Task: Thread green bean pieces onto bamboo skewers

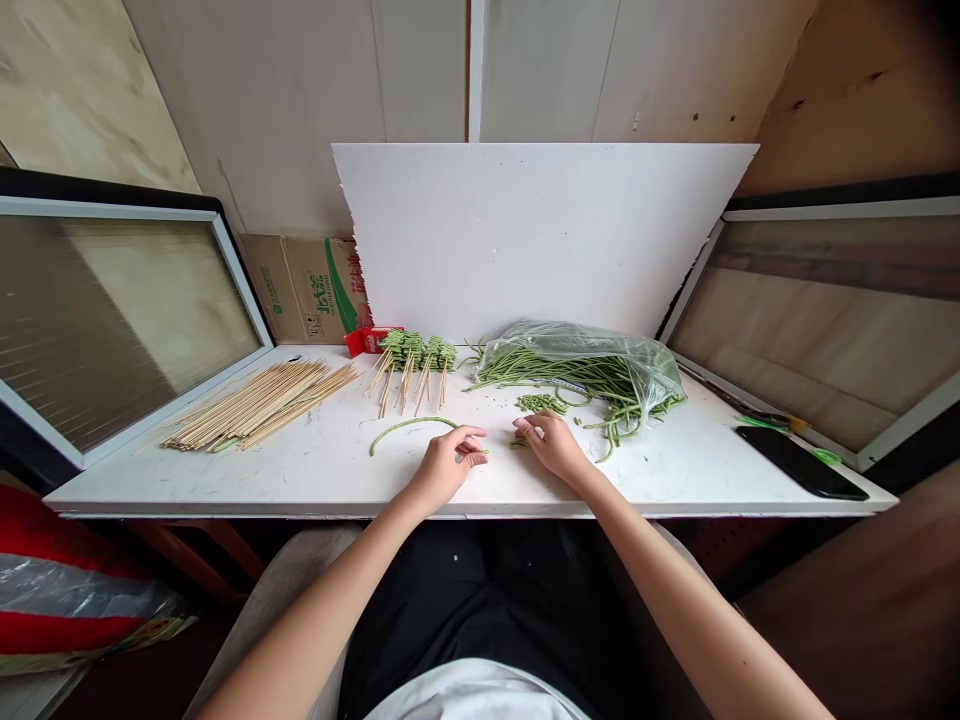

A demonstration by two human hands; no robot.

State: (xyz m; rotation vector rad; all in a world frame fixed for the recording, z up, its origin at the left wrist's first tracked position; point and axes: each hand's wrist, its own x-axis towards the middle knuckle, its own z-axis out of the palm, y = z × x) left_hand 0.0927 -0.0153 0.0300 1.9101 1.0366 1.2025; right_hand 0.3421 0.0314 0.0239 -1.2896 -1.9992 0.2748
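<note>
My left hand is closed on a long green bean, which curves out to the left over the white table. Its short other end pokes out by the fingertips. My right hand is apart from it, fingers bent together at the tabletop beside a small bit of green bean; whether they grip it is hidden. Just behind the right hand lies a pile of short cut bean pieces. Long beans spill from a clear plastic bag at the back right.
Wooden skewers lie in a heap at the left. Skewered green pieces stand behind, near a red box. A black phone rests at the right of the white table. Glass-paned frames flank both sides.
</note>
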